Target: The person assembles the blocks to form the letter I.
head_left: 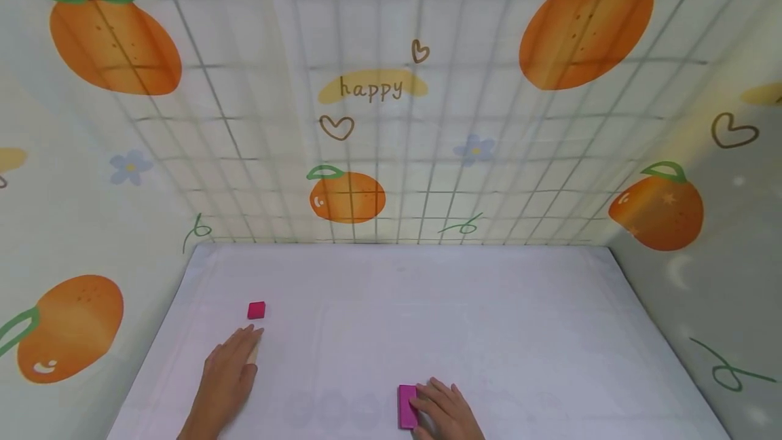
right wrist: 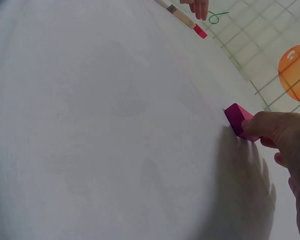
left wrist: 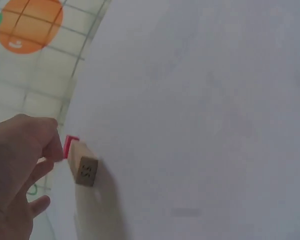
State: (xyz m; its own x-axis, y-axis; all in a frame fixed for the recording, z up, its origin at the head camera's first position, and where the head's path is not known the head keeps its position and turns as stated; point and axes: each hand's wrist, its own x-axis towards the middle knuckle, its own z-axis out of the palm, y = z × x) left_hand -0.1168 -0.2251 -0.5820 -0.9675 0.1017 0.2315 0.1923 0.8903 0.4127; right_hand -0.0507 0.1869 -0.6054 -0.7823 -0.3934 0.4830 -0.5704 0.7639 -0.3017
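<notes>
My left hand (head_left: 226,372) is at the left of the table, its fingers loosely bent beside a wooden block (left wrist: 82,165). That block has dark marks on its end face and is mostly hidden by the hand in the head view. Just beyond it lies a small crimson block (head_left: 256,310), which shows behind the wooden one in the left wrist view. Near the front edge my right hand (head_left: 449,409) holds a magenta block (head_left: 406,407) by its right side. Thumb and fingertips are on this block (right wrist: 237,120) in the right wrist view.
The white table top (head_left: 513,331) reaches back to a cloth wall (head_left: 391,155) printed with a grid, oranges and hearts. More printed cloth rises along the left and right sides.
</notes>
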